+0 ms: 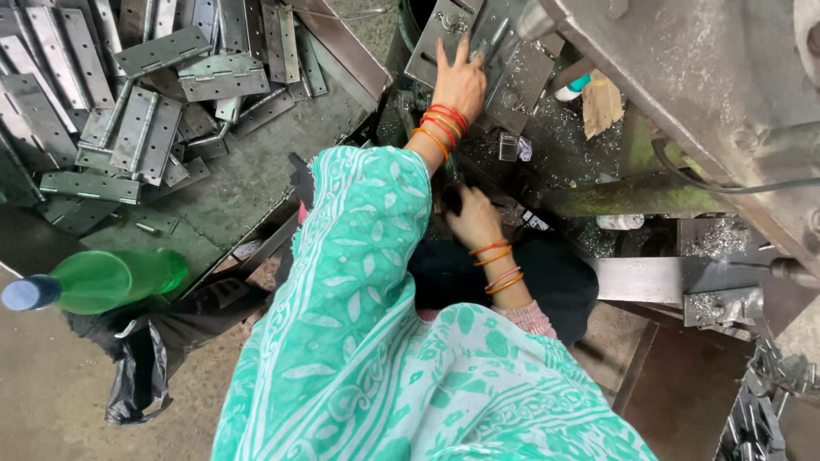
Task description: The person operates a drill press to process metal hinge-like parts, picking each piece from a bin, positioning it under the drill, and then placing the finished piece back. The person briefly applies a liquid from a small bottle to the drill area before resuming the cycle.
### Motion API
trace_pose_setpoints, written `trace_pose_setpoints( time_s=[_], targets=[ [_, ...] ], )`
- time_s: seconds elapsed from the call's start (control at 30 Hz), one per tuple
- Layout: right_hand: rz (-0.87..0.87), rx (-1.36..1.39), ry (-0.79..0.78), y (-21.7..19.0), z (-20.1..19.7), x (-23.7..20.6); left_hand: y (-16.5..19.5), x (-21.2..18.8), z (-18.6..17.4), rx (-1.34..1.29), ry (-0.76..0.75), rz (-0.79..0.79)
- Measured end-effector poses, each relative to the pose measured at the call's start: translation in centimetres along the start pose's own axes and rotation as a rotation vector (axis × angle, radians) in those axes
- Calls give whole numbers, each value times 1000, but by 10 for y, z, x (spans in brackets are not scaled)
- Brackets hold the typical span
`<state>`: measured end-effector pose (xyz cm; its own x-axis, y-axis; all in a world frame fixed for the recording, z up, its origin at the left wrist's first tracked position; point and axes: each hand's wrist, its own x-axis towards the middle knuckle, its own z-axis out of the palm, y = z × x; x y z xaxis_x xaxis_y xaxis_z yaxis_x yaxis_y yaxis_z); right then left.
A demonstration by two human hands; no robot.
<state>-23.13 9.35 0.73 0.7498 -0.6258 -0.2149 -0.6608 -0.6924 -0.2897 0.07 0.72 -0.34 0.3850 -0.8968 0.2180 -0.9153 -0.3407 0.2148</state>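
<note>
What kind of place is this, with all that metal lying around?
Most likely a small metal workshop making hinges: a heap of steel hinges, metal shavings under a heavy machine, and the left hand pressing a hinge plate there.

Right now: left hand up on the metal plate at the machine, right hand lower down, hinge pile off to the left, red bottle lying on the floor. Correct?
Not quite: the bottle is green with a blue cap, not red. The head view shows it lying on the floor at the left. The rest holds: the left hand rests on the metal plate at the machine, the right hand is lower down, and the hinge pile lies to the left.
</note>
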Motion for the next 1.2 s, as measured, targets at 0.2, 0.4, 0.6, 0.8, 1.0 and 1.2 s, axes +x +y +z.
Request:
trace_pose_setpoints(
  time_s=[0.2,0.4,0.6,0.8,1.0,1.2],
  targets=[
    [27,120,61,-8,22,-22,-17,-6,14,5,102,6],
    [-104,55,17,-2,-27,8,-13,-4,13,6,116,9],
    [-58,6,-16,-23,-46,4,5,-10,-12,63,26,43],
    [-19,13,-63,-31,-52,2,8,-22,-15,106,-31,53],
    [-44,16,17,-11,-22,1,0,12,14,47,138,-1],
    [-87,238,234,-6,63,-32,0,1,12,8,34,19]
  ],
)
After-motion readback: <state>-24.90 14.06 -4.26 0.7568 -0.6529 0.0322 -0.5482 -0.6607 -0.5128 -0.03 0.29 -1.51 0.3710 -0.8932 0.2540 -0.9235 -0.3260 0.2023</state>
